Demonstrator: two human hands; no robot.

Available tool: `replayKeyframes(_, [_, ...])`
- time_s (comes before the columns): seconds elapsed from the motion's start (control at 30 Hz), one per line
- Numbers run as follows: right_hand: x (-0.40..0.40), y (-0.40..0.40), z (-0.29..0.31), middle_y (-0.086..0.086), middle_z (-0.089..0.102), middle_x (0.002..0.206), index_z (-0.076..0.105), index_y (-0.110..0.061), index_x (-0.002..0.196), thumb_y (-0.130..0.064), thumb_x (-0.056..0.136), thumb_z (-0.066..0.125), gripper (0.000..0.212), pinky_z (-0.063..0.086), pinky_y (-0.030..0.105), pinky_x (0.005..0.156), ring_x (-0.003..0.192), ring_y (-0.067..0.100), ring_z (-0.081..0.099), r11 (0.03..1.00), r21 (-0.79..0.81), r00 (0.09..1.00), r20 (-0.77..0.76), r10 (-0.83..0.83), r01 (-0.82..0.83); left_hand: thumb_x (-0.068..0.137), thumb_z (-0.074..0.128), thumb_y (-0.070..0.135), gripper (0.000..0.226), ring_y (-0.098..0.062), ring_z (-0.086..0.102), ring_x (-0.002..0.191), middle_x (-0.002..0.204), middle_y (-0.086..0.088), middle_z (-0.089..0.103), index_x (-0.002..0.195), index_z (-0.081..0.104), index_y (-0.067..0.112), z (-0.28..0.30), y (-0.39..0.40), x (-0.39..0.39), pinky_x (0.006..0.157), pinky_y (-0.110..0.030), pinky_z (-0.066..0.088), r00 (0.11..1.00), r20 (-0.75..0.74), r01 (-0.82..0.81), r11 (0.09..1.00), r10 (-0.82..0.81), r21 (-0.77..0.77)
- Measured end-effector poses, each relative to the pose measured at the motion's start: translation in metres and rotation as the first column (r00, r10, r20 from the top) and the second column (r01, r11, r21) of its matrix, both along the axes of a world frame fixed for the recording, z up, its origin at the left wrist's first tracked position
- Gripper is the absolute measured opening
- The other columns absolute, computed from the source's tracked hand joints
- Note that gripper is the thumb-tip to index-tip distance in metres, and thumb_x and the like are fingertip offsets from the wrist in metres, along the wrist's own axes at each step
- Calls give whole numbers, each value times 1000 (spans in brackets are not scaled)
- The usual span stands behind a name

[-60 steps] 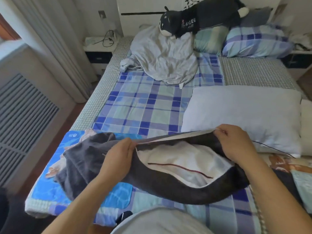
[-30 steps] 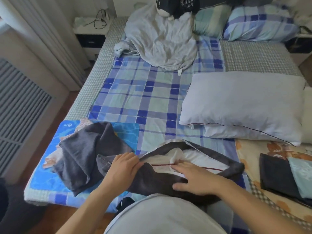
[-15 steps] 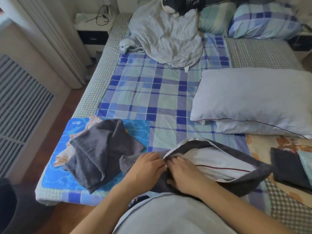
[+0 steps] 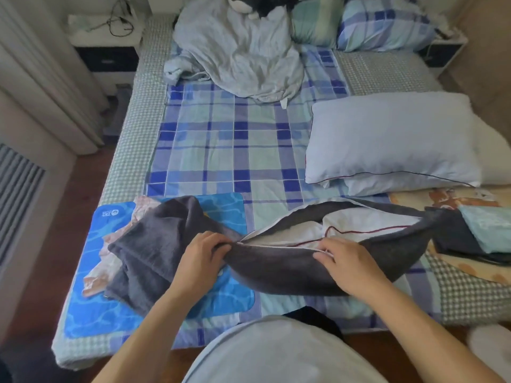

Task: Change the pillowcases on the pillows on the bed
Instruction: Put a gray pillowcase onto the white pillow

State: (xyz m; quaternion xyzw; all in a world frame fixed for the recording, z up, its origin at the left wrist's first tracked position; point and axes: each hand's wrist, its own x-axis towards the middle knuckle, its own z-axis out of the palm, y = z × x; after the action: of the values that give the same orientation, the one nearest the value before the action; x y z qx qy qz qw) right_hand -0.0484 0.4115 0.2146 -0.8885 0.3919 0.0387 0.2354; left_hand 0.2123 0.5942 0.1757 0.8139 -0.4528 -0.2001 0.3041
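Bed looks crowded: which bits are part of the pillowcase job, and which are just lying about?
Part of the job:
dark pillowcase, held at its opening by left hand and right hand
white pillow inside it
bare pillow
folded cases

Lying about:
grey towel
blue mat
crumpled sheet
plaid pillows
nightstand cable

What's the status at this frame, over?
Left hand pinching dark pillowcase at opening's end; right hand on its edge. White pillow inside, opening gaping. Nothing obstructing.
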Motion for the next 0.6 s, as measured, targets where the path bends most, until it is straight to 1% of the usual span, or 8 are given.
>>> replayKeyframes(0.07, [1,-3,7,-8,58,94,67,-23,95,-41,96,60,20,47,32,78,91,15,57,994,-19,986,-121,-112,110,97,63,17,14,-4,58,94,96,15,63,102,75,23,7,-3,-1,88,-22,48,999,-21,38,998,-39,-60])
replayKeyframes(0.13, [18,7,16,-11,56,96,67,-26,95,-45,94,60,20,44,29,81,96,12,54,992,30,991,-58,-121,123,97,64,13,15,1,58,96,94,23,60,101,75,22,12,-5,-2,87,-13,46,997,-65,42,994,-49,-104])
replayKeyframes(0.23, [63,41,24,-12,62,102,66,-31,106,-46,95,58,21,50,30,86,97,7,57,976,210,995,61,-75,61,96,65,9,16,7,57,97,94,27,59,99,75,21,13,-6,1,85,-6,44,993,-111,35,993,-48,-117])
replayKeyframes(0.33, [107,69,12,-2,68,96,68,-22,103,-40,96,58,21,50,36,78,89,18,62,951,304,997,23,-68,58,94,66,8,16,8,58,96,94,26,60,99,76,20,12,-3,3,83,-6,44,990,-130,37,991,-53,-127])
replayKeyframes(0.4, [123,80,5,1,66,81,66,-17,86,-33,95,60,20,46,37,70,77,19,60,919,381,987,81,-140,99,94,67,8,16,6,57,95,92,24,62,99,76,20,12,1,3,82,-7,44,990,-128,36,991,-53,-131])
replayKeyframes(0.47, [128,84,3,-1,56,65,59,-14,70,-29,95,60,30,41,34,63,64,14,50,896,427,971,133,-200,125,92,69,8,16,3,58,94,92,19,64,99,76,21,10,5,3,81,-10,46,989,-141,25,990,-44,-136])
replayKeyframes(0.53, [129,84,3,0,50,63,59,-9,69,-27,96,60,33,37,32,62,61,10,44,858,493,961,141,-240,142,90,72,7,21,3,61,97,96,15,68,103,74,23,8,9,1,85,-12,48,973,-225,28,991,-57,-130])
replayKeyframes(0.6, [132,86,3,2,51,68,61,-5,78,-27,97,58,29,38,31,64,63,10,46,810,567,964,102,-247,147,87,75,5,34,6,63,101,104,15,70,112,68,27,5,13,-2,89,-12,50,933,-351,49,994,-81,-99])
